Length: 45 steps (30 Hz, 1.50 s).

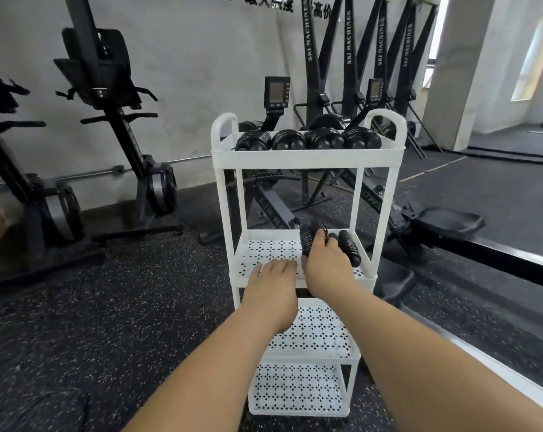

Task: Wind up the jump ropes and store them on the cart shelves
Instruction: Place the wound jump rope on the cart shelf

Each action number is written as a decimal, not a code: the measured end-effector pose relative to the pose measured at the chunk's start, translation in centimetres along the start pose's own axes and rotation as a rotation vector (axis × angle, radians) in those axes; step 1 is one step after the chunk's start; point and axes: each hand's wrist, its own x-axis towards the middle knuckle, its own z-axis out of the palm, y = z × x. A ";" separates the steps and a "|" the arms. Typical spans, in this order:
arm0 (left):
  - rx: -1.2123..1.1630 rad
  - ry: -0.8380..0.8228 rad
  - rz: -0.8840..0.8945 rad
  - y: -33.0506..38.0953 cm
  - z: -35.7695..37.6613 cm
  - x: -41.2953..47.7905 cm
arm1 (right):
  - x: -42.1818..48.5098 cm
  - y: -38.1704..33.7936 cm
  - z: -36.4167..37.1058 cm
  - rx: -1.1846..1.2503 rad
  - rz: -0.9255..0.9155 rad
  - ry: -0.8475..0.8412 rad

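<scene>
A white tiered cart [307, 159] stands in front of me. Several wound black jump ropes [307, 140] lie in a row on its top shelf. On the second shelf [264, 251], my right hand [324, 263] grips a wound black jump rope [309, 236] at the right side, beside another wound bundle [349, 246] lying there. My left hand [271, 283] rests flat with straight fingers on the front rim of that same shelf, holding nothing.
Two lower perforated shelves [310, 332] of the cart show below my arms. Black rowing machines [114, 126] stand at the left and ski machines [351, 63] against the back wall. A rower seat and rail [448, 222] lie close to the cart's right.
</scene>
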 end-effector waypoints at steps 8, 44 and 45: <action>0.162 -0.023 0.055 -1.5 3.5 0.5 | 2.5 0.6 2.8 -0.178 0.114 -0.052; 0.202 0.039 -0.288 -7.2 -13.1 -25.3 | -19.3 -14.8 -9.3 -0.105 -0.472 -0.117; 0.210 0.045 -0.316 -7.7 -13.5 -27.2 | -20.6 -16.0 -9.4 -0.107 -0.503 -0.124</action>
